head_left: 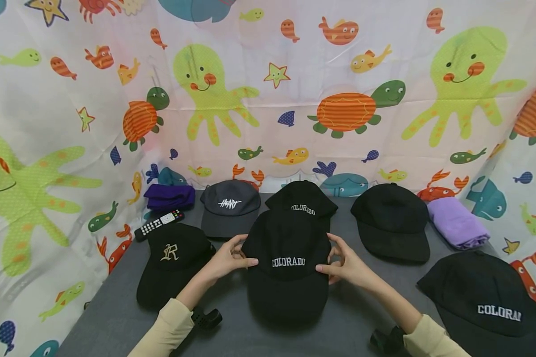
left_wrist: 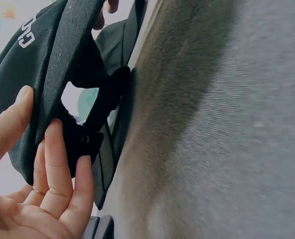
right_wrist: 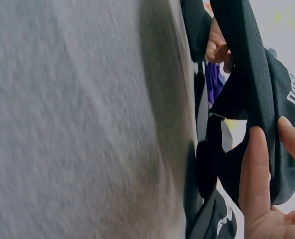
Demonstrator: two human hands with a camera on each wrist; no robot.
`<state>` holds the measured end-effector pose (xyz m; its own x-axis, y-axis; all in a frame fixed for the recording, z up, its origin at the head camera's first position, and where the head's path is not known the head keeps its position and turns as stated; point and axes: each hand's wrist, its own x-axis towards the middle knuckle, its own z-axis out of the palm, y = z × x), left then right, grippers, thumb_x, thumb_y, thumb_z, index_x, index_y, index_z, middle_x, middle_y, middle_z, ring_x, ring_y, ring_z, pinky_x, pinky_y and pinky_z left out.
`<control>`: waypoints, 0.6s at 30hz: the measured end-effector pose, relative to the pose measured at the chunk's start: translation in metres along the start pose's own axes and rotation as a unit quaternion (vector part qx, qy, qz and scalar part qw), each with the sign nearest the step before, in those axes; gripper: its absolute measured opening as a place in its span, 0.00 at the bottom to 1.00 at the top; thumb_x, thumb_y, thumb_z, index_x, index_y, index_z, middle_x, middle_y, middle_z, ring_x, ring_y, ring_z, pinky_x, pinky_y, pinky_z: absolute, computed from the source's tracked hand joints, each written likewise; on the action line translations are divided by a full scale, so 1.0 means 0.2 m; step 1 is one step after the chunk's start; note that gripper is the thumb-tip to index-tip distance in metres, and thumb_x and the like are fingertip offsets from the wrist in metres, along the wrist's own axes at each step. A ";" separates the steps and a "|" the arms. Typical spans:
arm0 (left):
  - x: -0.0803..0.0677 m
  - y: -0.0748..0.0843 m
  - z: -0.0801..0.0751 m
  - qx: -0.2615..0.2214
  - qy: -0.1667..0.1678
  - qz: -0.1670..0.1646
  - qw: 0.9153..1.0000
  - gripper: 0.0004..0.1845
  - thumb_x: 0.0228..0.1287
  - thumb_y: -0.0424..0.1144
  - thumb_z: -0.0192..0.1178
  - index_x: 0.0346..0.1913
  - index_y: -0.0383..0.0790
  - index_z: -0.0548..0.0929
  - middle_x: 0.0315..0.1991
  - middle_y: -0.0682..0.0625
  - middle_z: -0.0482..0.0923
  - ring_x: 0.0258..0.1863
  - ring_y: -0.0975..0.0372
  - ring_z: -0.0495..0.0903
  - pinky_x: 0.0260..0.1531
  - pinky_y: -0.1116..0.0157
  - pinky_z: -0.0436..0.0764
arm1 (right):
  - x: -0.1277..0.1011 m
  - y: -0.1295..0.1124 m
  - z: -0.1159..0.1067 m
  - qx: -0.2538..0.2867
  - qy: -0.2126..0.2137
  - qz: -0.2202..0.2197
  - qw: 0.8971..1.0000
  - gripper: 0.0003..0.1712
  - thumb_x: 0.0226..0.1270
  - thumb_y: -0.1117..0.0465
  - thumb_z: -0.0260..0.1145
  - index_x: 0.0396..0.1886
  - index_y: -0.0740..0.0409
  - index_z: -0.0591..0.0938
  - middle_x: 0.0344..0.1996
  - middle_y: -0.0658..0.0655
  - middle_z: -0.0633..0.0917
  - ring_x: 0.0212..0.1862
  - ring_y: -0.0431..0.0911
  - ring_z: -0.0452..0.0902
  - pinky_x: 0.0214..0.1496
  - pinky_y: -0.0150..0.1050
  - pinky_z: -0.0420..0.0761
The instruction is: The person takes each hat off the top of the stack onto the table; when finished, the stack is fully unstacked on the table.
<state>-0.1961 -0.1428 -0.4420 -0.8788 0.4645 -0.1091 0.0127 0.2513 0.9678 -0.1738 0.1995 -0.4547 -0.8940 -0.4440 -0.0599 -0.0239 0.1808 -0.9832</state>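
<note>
A black baseball cap (head_left: 288,292) with white COLORADO lettering is held above the grey table, its brim toward me. My left hand (head_left: 230,258) pinches its left side and my right hand (head_left: 345,263) its right side, thumbs outside. In the left wrist view, the thumb of the left hand (left_wrist: 48,184) presses the cap (left_wrist: 30,79) from outside with fingers at its lower edge. The right wrist view shows the right hand (right_wrist: 267,194) pinching the rim of the cap (right_wrist: 252,74); the back strap hangs below. Right behind it lies another black COLORADO cap (head_left: 303,196), partly hidden.
On the grey table (head_left: 116,307) lie a dark grey cap (head_left: 230,206), a black cap with an R (head_left: 171,263), a plain black cap (head_left: 390,218) and another COLORADO cap (head_left: 487,297). A remote (head_left: 159,224), purple cloth (head_left: 169,197) and lilac cloth (head_left: 458,223) are near the back edge.
</note>
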 end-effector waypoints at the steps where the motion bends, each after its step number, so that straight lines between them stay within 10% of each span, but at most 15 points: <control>1: -0.01 0.00 0.00 0.000 0.000 -0.001 1.000 0.41 0.55 0.37 0.67 0.69 0.37 0.56 0.38 0.48 0.82 0.30 0.55 0.81 0.39 0.62 0.77 | 0.00 0.00 0.01 0.001 -0.004 -0.001 1.000 0.53 0.59 0.62 0.67 0.73 0.54 0.40 0.35 0.59 0.72 0.27 0.46 0.82 0.30 0.53 0.81; 18: -0.20 -0.15 -0.06 -0.008 -0.013 -0.039 0.999 0.39 0.57 0.40 0.66 0.68 0.36 0.58 0.39 0.45 0.82 0.31 0.56 0.82 0.39 0.57 0.80 | -0.08 -0.02 0.18 0.026 -0.053 0.041 0.997 0.53 0.60 0.59 0.67 0.72 0.59 0.41 0.34 0.57 0.73 0.26 0.46 0.81 0.31 0.49 0.83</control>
<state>-0.1673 -0.1800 -0.4637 -0.8639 0.4662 -0.1903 -0.0634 0.2742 0.9596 -0.1440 0.1747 -0.4562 -0.8397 -0.5203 -0.1554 0.0727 0.1759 -0.9817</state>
